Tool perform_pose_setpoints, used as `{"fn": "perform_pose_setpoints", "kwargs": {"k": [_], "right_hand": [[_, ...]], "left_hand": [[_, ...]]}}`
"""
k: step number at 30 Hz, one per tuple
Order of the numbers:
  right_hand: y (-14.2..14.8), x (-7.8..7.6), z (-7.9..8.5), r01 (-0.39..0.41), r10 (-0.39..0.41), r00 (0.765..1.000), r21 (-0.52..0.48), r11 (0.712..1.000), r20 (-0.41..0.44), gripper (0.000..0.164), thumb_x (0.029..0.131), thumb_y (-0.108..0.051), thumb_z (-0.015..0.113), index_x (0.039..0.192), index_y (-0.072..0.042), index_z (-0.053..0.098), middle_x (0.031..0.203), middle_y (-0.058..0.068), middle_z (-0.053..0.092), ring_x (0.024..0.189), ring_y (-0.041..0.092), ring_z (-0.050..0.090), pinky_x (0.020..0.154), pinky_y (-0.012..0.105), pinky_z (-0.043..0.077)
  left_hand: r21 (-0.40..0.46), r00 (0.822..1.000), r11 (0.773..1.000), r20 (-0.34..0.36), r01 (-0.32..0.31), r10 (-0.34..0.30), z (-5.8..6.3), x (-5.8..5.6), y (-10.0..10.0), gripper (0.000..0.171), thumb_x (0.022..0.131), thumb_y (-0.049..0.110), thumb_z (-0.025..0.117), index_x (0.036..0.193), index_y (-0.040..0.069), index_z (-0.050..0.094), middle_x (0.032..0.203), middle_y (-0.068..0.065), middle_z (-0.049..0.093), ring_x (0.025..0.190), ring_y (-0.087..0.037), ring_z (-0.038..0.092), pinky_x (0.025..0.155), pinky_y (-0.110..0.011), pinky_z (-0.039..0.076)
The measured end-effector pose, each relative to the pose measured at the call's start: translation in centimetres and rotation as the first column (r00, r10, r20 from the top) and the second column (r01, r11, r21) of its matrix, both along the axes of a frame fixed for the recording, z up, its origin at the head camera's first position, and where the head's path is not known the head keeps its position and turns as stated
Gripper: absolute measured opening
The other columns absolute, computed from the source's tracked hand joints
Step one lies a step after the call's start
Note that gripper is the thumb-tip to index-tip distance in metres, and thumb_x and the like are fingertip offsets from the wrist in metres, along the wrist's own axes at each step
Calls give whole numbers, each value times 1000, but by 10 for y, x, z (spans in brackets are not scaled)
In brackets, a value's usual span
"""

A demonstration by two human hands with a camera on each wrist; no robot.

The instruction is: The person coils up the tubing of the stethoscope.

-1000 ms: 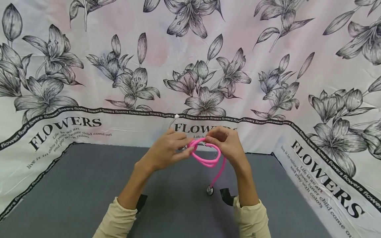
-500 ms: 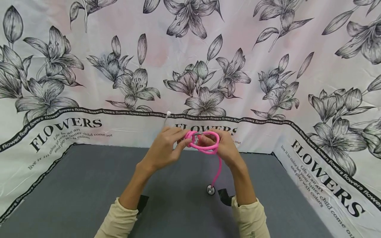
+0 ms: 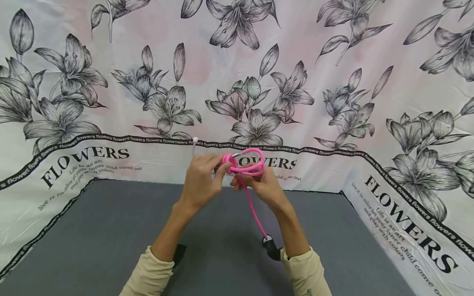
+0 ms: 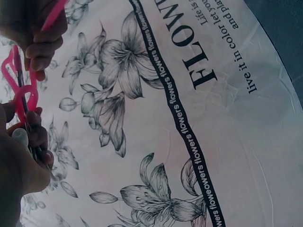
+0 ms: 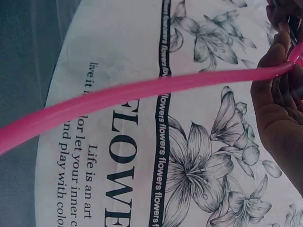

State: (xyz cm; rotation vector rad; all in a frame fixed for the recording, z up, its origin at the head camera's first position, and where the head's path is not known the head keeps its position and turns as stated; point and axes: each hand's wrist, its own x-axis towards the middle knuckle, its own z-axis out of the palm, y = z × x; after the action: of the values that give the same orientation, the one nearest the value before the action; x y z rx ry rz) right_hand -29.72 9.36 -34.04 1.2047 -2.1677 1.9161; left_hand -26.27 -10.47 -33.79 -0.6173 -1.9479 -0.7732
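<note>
A pink stethoscope [image 3: 253,209] is held up between both hands, its tubing looped into a coil. My left hand [image 3: 201,174] pinches the gathered end of the coil, where a metal ear tube [image 3: 235,155] runs in. One white ear tip [image 3: 195,140] sticks up behind that hand; in the left wrist view a white ear tip [image 4: 20,136] shows by the thumb. My right hand [image 3: 267,187] holds the loops from below, with curled fingers at the tubing. A single length hangs down to the chest piece [image 3: 267,237], which is partly hidden by a black wrist mount [image 3: 273,250].
A dark grey tabletop [image 3: 222,230] spreads below the hands. Behind it hangs a white cloth [image 3: 163,160] printed with flowers and lettering, which also lines the right side [image 3: 392,222]. Another black mount [image 3: 180,253] sits by the left sleeve [image 3: 148,273].
Both hands have shifted left and the coil has risen slightly. My right hand has moved under the loops, and the hanging tube now slants from near the left hand toward the right wrist.
</note>
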Motion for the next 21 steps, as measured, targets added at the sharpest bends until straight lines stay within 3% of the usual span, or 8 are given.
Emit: {"fn": "perform_pose_setpoints", "kwargs": {"k": [5, 7, 11, 21], "right_hand": [[-9, 3, -2, -52, 52, 999, 38, 998, 15, 21, 105, -2, 58, 115, 14, 67, 93, 35, 73, 75, 16, 78, 76, 34, 64], [-14, 6, -3, -79, 78, 997, 66, 995, 22, 19, 106, -3, 57, 111, 13, 67, 93, 37, 72, 76, 13, 77, 74, 34, 64], [-23, 13, -6, -69, 71, 997, 78, 995, -22, 19, 107, -4, 55, 105, 11, 66, 87, 34, 70, 72, 10, 71, 69, 29, 61], [-32, 29, -1, 119, -83, 971, 154, 981, -223, 12, 104, -7, 61, 104, 1, 69, 77, 15, 65, 62, 7, 56, 56, 23, 51]], "left_hand": [[30, 996, 996, -41, -82, 83, 2, -2, -2, 19, 100, 17, 71, 103, -1, 77, 78, -10, 71, 68, -23, 58, 75, -39, 42], [54, 991, 991, -57, -119, 122, 2, -3, -5, 21, 100, 17, 70, 104, -2, 77, 77, -11, 70, 67, -24, 57, 75, -40, 42], [83, 979, 981, -86, -177, 184, 3, -4, -10, 25, 100, 18, 70, 107, -5, 76, 77, -14, 68, 67, -27, 59, 75, -42, 43], [14, 938, 956, -189, -294, 291, 2, -5, -13, 27, 100, 21, 70, 108, -4, 74, 79, -15, 67, 72, -31, 64, 72, -42, 42]]}}
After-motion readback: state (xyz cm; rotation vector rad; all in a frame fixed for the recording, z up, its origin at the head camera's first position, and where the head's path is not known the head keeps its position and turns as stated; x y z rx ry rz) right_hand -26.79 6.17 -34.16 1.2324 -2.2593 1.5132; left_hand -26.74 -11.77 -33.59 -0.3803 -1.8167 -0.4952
